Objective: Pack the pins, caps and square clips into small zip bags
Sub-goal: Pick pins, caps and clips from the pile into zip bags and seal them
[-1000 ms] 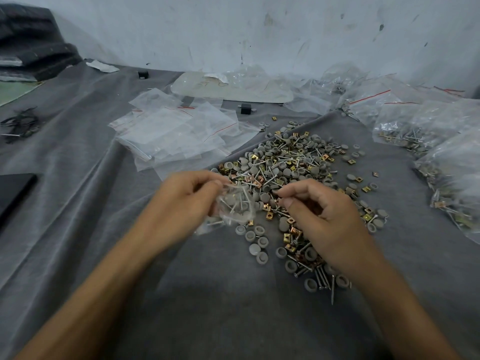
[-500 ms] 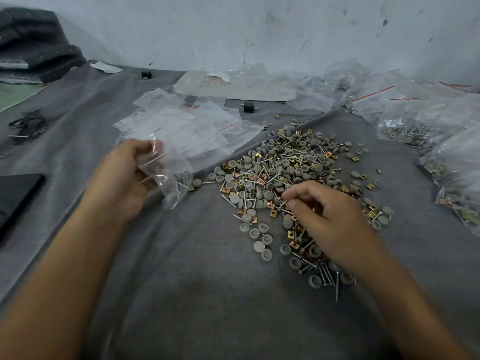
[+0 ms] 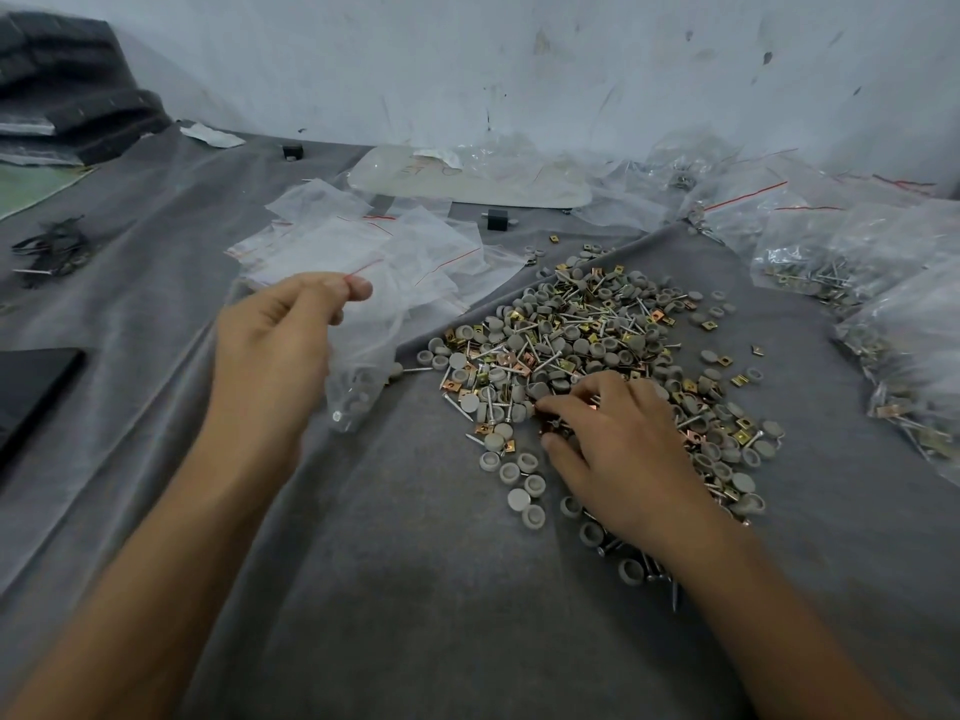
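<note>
A heap of grey caps, metal pins and brass square clips lies on the grey cloth. My left hand pinches the top of a small clear zip bag that hangs beside the heap's left edge, with a few caps and pins in its bottom. My right hand lies on the near side of the heap, fingertips curled and pinching at small parts; what they hold is hidden under the fingers.
A stack of empty zip bags lies behind my left hand. Filled bags line the right side. A dark flat object sits at the left edge. A white wall stands behind.
My left hand has carried the bag from over the heap out to the left, then slightly back toward it. My right hand has settled lower onto the heap's near side.
</note>
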